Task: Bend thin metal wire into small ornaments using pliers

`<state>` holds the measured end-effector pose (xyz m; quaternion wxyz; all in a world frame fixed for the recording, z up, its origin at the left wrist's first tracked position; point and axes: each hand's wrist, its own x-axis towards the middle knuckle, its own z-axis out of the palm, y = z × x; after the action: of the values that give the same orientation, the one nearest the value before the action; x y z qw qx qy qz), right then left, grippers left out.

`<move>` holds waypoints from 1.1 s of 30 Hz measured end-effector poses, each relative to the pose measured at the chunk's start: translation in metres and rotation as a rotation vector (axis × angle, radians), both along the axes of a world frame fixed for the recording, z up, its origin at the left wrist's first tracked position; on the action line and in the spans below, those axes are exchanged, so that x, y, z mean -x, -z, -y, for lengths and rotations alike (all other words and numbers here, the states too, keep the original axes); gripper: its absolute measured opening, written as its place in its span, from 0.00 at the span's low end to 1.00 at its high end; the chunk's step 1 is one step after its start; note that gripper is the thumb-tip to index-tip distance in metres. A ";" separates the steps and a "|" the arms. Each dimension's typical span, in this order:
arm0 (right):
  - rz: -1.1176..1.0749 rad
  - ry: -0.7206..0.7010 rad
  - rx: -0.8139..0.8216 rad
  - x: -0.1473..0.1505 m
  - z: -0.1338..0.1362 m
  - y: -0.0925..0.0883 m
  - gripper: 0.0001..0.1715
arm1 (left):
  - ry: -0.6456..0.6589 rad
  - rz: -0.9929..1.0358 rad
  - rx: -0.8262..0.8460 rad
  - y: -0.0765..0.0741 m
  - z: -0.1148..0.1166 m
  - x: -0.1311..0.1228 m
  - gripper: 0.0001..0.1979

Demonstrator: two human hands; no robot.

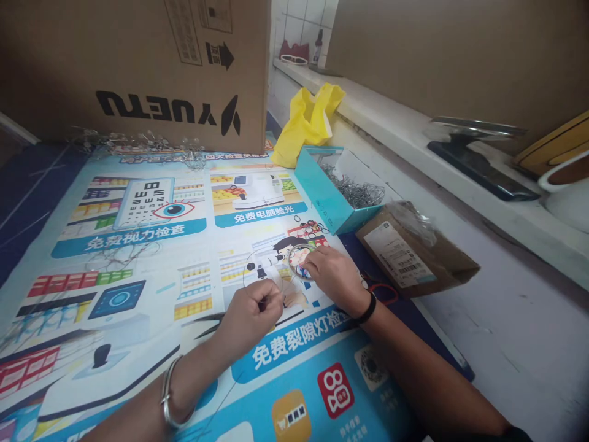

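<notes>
The right hand [334, 277] is pinching a small round wire-rimmed ring [298, 259] flat against the blue printed vinyl poster [138, 258], which is steadying it. Just near-left, the left hand [251, 314], fist closed, is gripping a fine wire [248, 265]. A teal cardboard box [322, 199] of metal parts is standing far-right, within reach.

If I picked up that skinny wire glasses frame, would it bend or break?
It would probably flex easily, since the wire frame looks hair-thin beside the left hand. It is likely very light too. It may snag, as similar wires tangle in the teal box.
</notes>
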<state>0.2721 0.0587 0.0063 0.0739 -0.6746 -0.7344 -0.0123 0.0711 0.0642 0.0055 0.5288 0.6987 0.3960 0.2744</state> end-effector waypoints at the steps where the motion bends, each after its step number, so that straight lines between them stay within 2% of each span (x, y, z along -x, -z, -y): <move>1: 0.002 0.003 0.006 -0.001 0.000 0.000 0.12 | 0.001 0.002 0.002 0.000 0.000 0.000 0.11; 8: -0.063 -0.011 -0.015 -0.006 0.003 -0.007 0.13 | 0.009 -0.029 -0.037 0.005 0.000 -0.001 0.10; 12: -0.255 -0.106 -0.130 0.006 0.017 -0.021 0.13 | -0.042 -0.230 -0.187 -0.002 0.000 -0.003 0.11; 15: -0.416 -0.273 -0.195 0.026 0.039 -0.034 0.09 | -0.023 -0.495 -0.419 -0.010 0.002 -0.004 0.09; 17: -0.426 -0.457 -0.216 0.039 0.055 -0.042 0.06 | 0.043 -0.648 -0.551 -0.013 0.003 -0.004 0.05; 19: -0.368 -0.702 -0.227 0.050 0.067 -0.048 0.07 | 0.107 -0.757 -0.625 -0.012 0.004 -0.005 0.05; 21: -0.222 -0.824 -0.296 0.057 0.074 -0.051 0.13 | 0.136 -0.798 -0.689 -0.010 0.005 -0.006 0.05; 22: -0.121 -0.802 -0.342 0.058 0.076 -0.051 0.16 | 0.136 -0.790 -0.731 -0.008 0.006 -0.006 0.05; 24: 0.073 -0.655 -0.408 0.055 0.076 -0.051 0.19 | 0.103 -0.753 -0.854 -0.009 0.008 -0.007 0.06; 26: 0.186 -0.520 -0.431 0.048 0.076 -0.050 0.19 | 0.046 -0.730 -1.004 -0.012 0.009 -0.007 0.06; 27: 0.206 -0.495 -0.439 0.043 0.076 -0.050 0.18 | 0.017 -0.727 -1.074 -0.014 0.009 -0.007 0.06; 33: 0.120 -0.575 -0.438 0.017 0.082 -0.049 0.14 | -0.123 -0.587 -1.354 -0.018 0.004 -0.014 0.10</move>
<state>0.2551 -0.0234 0.0551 0.1738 -0.4070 -0.8769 -0.1878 0.0850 0.0599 0.0236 -0.1620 0.8932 0.3036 0.2896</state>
